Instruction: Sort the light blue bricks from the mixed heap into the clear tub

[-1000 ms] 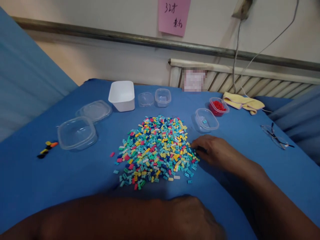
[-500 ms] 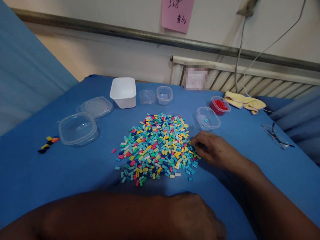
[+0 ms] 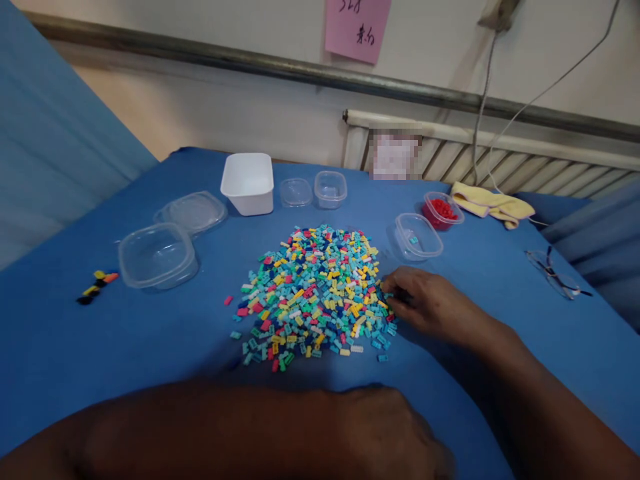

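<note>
Nearest, the left hand lies at the end of a forearm set crosswise, perhaps for support; its fingers are hidden, so I cannot tell what it holds. Beyond it, the brick pile spreads low on the blue-covered desk, probably so single pieces show. At its right edge the right hand curls, fingertips nearly together; whether they pinch a brick is unclear. Just past that hand stand a clear tub holding a teal piece and, farther, a tub of red pieces, apparently placed for short reach.
</note>
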`<state>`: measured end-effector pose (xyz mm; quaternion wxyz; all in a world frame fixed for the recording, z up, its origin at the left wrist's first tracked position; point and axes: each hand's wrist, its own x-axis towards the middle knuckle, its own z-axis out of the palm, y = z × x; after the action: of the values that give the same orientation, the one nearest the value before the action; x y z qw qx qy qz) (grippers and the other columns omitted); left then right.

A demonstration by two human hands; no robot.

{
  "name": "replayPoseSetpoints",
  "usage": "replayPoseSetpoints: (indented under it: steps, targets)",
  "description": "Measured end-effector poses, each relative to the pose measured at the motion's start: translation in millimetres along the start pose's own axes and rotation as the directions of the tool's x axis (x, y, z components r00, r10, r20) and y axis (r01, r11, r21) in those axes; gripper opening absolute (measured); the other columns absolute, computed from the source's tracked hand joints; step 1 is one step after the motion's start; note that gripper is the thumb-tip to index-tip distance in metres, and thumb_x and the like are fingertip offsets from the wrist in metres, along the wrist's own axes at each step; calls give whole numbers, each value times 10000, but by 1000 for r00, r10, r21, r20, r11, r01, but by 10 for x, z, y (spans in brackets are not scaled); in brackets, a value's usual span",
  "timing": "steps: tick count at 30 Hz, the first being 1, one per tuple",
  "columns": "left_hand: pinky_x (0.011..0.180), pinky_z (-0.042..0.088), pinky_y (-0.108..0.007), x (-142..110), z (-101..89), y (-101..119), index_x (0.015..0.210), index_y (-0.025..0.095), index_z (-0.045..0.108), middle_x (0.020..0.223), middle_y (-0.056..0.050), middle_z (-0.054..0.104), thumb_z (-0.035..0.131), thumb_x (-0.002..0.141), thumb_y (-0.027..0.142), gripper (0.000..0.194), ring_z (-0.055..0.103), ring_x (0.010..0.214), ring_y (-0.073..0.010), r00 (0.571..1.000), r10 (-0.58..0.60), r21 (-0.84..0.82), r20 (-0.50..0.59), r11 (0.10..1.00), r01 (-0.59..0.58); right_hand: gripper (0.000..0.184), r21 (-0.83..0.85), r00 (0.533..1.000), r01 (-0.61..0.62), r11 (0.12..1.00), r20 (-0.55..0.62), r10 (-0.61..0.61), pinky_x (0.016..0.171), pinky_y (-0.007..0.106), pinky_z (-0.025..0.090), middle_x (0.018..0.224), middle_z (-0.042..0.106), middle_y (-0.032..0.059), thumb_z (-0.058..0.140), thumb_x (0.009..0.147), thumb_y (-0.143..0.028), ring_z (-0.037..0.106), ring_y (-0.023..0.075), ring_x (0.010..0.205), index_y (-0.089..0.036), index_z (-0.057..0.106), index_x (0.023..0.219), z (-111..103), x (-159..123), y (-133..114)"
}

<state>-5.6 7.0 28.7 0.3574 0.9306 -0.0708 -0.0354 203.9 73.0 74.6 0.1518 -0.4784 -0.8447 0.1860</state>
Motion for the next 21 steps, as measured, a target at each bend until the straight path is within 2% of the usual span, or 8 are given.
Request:
replayPoseSetpoints:
  steps: [4,8,10,12,15,17,19,21]
  targets:
    - [486,411,-335,15,-30,22,925,212,595,956,-10,751,656,1020,264,124,693,808,-178,1000,-8,14,-10,1000,8,80,37,990,-50,998,-128,55,682,305,470,872,713,15,651,1003,-254,643,177,733,-217,696,1058,-142,-59,69]
    - [488,427,-337,15,-8,18,960,208,631,1070,-9,767,698,1004,261,96,682,842,-168,996,56,51,-67,997,-53,188,-14,834,-219,976,-522,180,683,326,498,813,712,14,725,993,-383,642,187,686,-212,733,1072,-261,-42,363]
    - [512,456,-356,-6,11,20,963,207,649,1145,-1,762,736,986,264,106,675,871,-172,989,115,126,-98,987,-102,243,-14,774,-281,959,-594,219,697,351,522,835,740,40,743,973,-408,664,206,697,-194,751,1089,-284,6,525]
    - [546,479,-379,-36,18,29,956,208,658,1174,1,753,752,990,283,124,672,904,-175,979,159,206,-129,970,-131,302,-32,768,-297,954,-601,219,722,378,544,914,778,78,730,970,-405,690,227,729,-175,765,1163,-296,41,626]
    - [571,491,-384,-69,8,41,956,215,662,1161,4,750,772,984,292,138,669,925,-170,974,169,245,-153,961,-129,276,-66,773,-263,963,-611,169,759,394,563,967,803,93,707,990,-387,713,237,767,-188,788,1163,-326,11,601]
    - [563,489,-378,-72,-2,40,957,215,662,1137,5,748,783,976,293,145,662,906,-171,975,172,240,-144,962,-134,209,-26,832,-182,983,-538,139,766,369,564,960,808,72,700,1013,-373,726,225,790,-215,799,1108,-355,-55,475]
    - [561,492,-368,-63,-11,33,954,207,665,1122,1,742,781,979,290,145,651,889,-172,974,184,236,-134,960,-149,162,91,942,-63,994,-323,89,767,326,560,983,812,46,697,1036,-352,740,203,832,-238,799,1089,-376,-123,303]
    - [566,494,-366,-53,-18,28,960,198,674,1108,-3,735,774,987,296,143,640,873,-176,972,189,242,-137,958,-152,130,227,998,21,974,-55,-9,776,290,550,994,807,27,688,1050,-313,740,178,861,-247,795,1085,-374,-164,127]
